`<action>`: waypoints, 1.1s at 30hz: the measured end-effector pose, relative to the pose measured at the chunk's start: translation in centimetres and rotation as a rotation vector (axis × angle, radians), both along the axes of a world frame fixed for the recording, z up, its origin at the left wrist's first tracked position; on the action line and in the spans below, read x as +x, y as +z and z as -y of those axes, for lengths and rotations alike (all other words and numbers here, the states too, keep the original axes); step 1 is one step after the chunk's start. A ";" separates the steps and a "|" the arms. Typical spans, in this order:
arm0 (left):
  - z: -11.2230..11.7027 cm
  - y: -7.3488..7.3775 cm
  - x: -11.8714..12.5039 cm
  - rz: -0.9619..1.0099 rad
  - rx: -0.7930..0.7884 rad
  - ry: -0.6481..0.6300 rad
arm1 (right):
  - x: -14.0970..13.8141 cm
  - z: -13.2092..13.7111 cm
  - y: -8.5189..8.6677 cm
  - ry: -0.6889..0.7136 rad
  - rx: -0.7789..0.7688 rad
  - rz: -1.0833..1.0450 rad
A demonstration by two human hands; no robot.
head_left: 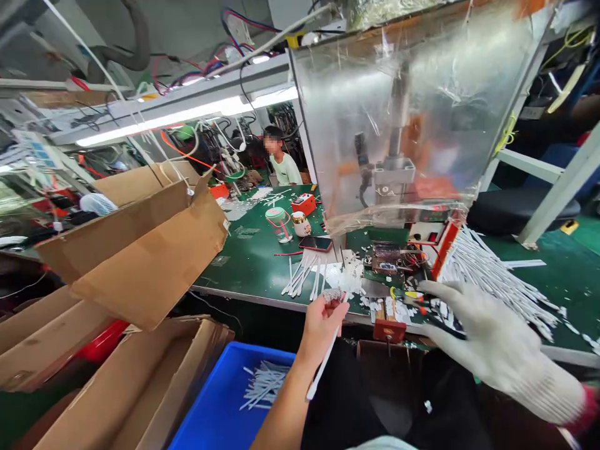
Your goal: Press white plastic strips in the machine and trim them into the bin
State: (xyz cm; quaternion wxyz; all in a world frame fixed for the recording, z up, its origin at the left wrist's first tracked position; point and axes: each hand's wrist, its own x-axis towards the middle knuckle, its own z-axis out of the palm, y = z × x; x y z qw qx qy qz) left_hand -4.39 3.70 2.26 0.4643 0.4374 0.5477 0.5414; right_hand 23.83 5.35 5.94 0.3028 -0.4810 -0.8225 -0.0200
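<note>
My bare left hand [323,322] is closed in a pinch on a thin white stick [324,362] that slants down toward my lap, at the near edge of the green bench [253,262]. My right hand [473,331], in a white knit glove, is spread open with its fingers reaching over small tools and scraps [403,303] at the foot of a small press machine [391,181]. A large heap of white sticks [492,275] lies just right of that hand. A few more sticks [302,275] lie on the bench ahead of my left hand.
A clear plastic guard sheet [398,106] hangs in front of the press. An open cardboard box [140,244] sits at left above other cartons. A blue bin [234,394] with white sticks is below. A phone [315,242], cups [288,222] and a seated person [281,159] are farther back.
</note>
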 end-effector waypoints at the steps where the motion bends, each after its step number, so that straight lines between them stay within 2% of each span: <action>1: 0.5 -0.2 0.8 -0.003 -0.001 0.003 | -0.9 0.2 0.0 0.019 0.021 0.049; 5: 1.4 -0.9 2.4 -0.025 -0.009 0.004 | -4.3 -0.2 0.4 0.091 0.096 0.222; 8: 1.9 -1.2 2.6 -0.022 -0.025 0.006 | -5.4 -0.6 0.5 0.105 0.082 0.275; 25: 2.6 -2.7 2.3 -0.076 0.016 0.024 | -5.3 0.0 -0.7 0.070 -0.004 0.394; 30: 2.8 -3.1 2.4 -0.083 -0.002 -0.025 | -5.3 0.3 -1.3 0.067 -0.050 0.412; 33: 3.1 -3.1 2.4 -0.040 -0.042 -0.081 | -4.7 0.7 -2.2 0.066 -0.086 0.310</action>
